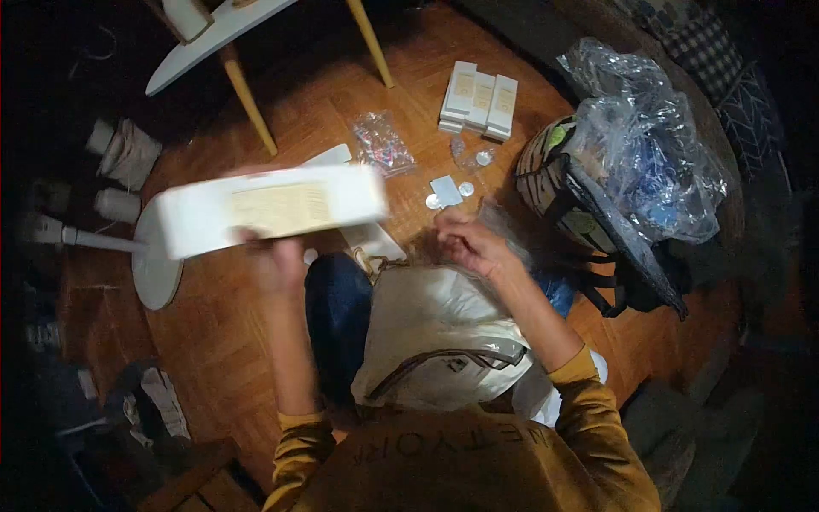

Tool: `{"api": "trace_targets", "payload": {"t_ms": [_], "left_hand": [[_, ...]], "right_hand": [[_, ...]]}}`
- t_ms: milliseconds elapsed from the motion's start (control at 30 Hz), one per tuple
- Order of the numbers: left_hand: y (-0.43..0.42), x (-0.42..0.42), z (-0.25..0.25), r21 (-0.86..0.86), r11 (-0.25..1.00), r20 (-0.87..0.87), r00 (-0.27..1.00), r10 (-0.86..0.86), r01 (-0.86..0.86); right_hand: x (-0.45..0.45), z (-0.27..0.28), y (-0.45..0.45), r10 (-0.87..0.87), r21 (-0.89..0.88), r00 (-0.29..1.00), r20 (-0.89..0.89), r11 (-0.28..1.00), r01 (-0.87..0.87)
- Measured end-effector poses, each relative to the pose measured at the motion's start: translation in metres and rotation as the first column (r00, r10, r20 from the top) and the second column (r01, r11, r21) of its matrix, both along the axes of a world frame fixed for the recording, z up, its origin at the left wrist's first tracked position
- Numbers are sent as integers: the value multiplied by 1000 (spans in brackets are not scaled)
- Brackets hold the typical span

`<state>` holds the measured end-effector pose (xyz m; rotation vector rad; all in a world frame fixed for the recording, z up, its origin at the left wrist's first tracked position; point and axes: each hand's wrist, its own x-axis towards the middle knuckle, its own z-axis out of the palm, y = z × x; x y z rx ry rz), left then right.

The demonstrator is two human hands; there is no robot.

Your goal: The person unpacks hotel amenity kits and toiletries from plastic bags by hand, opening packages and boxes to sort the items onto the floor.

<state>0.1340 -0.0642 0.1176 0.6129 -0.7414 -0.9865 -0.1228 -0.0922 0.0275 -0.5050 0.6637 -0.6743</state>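
Note:
My left hand [281,260] grips a long white box [192,224] with a beige label, held up in the air. Both are smeared by motion. My right hand [469,243] has its fingers curled above my lap, close to some clear plastic [505,224]; whatever it may hold is hidden. Across my lap lies a cream-coloured bag [426,311] with a dark trim line. Just beyond the right hand, a small pale square packet [445,190] and round silvery discs [466,189] rest on the wooden floor.
White boxes with beige labels [479,98] are stacked ahead. A clear bag of small colourful pieces [382,143] lies nearer. On the right stands a patterned bag [546,171] stuffed with clear plastic [648,154]. A white table [200,53] with wooden legs is at upper left.

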Motion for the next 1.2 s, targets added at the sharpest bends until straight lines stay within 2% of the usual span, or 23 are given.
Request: {"api": "trace_targets", "payload": {"t_ms": [33, 67, 100, 200, 267, 300, 333, 367, 400, 433, 467, 500, 567, 667, 767, 800, 867, 933, 1000, 1067, 1100, 1167, 1200], "left_hand": [[-3, 25, 6, 1, 994, -125, 986, 107, -108], [-3, 33, 22, -159, 980, -77, 992, 105, -116], [-5, 30, 21, -165, 981, -77, 993, 93, -105], [-3, 2, 2, -87, 994, 73, 995, -66, 72], [-2, -35, -14, -25, 982, 117, 976, -184, 188], [-1, -38, -16, -7, 973, 112, 967, -228, 231], [-1, -40, -16, -26, 977, 171, 963, -206, 213], [-2, -45, -14, -52, 977, 226, 956, -189, 205], [3, -53, -9, -54, 969, 209, 952, -225, 241], [0, -49, -20, -133, 948, 234, 939, -253, 288], [4, -54, -21, -119, 952, 219, 942, -253, 283], [5, -47, -26, -100, 954, 264, 932, -247, 282], [7, -48, -27, -83, 951, 317, 912, -259, 299], [15, -62, -17, -160, 929, 397, 884, -248, 333], [18, -59, -18, -143, 940, 408, 884, -230, 311], [14, -56, -23, -119, 936, 403, 878, -259, 331], [8, -54, -21, -90, 941, 410, 873, -265, 327], [3, -67, -14, -78, 963, 368, 905, -211, 257], [-8, -76, -11, -82, 964, 189, 953, -235, 253], [-17, -88, -14, -59, 955, 208, 939, -273, 291], [-22, -94, -21, -7, 969, 171, 955, -244, 248], [-27, -105, -26, 62, 985, 87, 982, -168, 163], [-27, -110, -25, 79, 990, 41, 991, -124, 121]], "right_hand": [[-6, -8, -7, -58, -48, 996, -65, 997, 55], [-9, -7, -12, -70, -59, 995, -67, 996, 66], [-8, 0, -13, -102, -47, 989, -111, 994, 97], [10, 21, -6, -177, -30, 980, -97, 984, 175], [20, 37, -6, -67, -251, 997, 44, 965, 76], [16, 35, -10, -27, -267, 998, 62, 963, 43], [8, 33, -9, -1, -280, 997, 75, 960, 22], [3, 42, 0, -84, -366, 992, -90, 930, 46], [1, 40, 6, -138, -349, 988, -71, 931, 105], [-3, 24, 12, -83, -400, 996, 15, 913, 82], [-2, 31, 28, -114, -270, 988, 104, 953, 138], [10, 31, 39, -187, -249, 981, 46, 949, 192], [24, 13, 57, -293, -256, 944, 153, 911, 324], [41, 9, 76, -410, -185, 905, 113, 886, 424], [33, 10, 77, -380, -86, 917, 120, 916, 391], [29, 9, 74, -358, -12, 925, 128, 932, 362], [18, 7, 68, -271, -120, 963, 17, 955, 271], [9, -1, 59, -206, -216, 970, 129, 949, 230], [1, -1, 45, -92, -150, 958, 272, 979, 137], [-2, 14, 38, -53, -97, 955, 292, 992, 85], [0, 13, 34, -123, -221, 968, 217, 960, 171], [3, 21, 29, -268, -304, 962, 59, 913, 273], [4, 31, 28, -328, -265, 944, -40, 914, 306]]}}
